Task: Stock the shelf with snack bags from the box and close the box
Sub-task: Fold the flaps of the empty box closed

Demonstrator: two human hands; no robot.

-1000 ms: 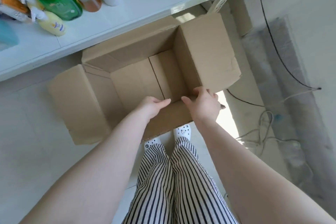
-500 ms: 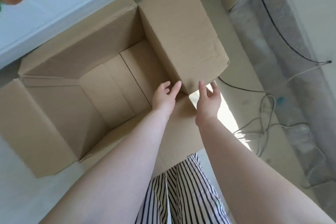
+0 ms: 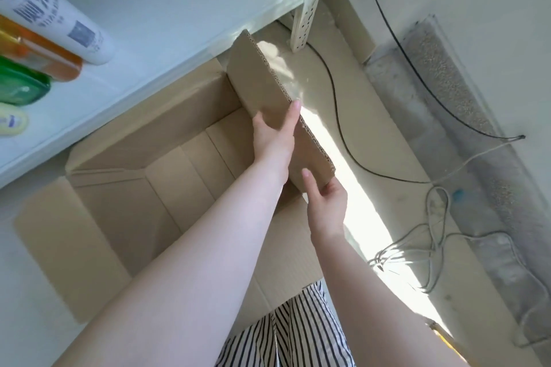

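While the cardboard box (image 3: 155,188) sits open on the floor, below the white shelf (image 3: 167,18) on the far left, you keep both hands on its right flap (image 3: 262,80), which stands almost upright. Your left hand (image 3: 275,135) lies with straight fingers on the inner face of the flap, and your right hand (image 3: 326,198) holds its near corner between thumb and fingers. I see no snack bags inside the box; bottles (image 3: 56,24) stand on the shelf.
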